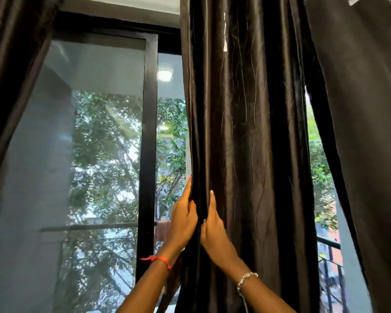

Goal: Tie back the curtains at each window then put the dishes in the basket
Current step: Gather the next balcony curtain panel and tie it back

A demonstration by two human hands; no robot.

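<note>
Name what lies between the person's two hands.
In the head view, a fold of the dark curtain lies between the left hand and the right hand.

No text can be read; pale marks (225, 45) on the curtain (246, 120) seem unlettered.

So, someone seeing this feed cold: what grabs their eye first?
The dark curtain hangs down the centre, the left hand gripping its left edge low down and the right hand against the folds beside it. Left of it, the black-framed window shows green trees.
</note>
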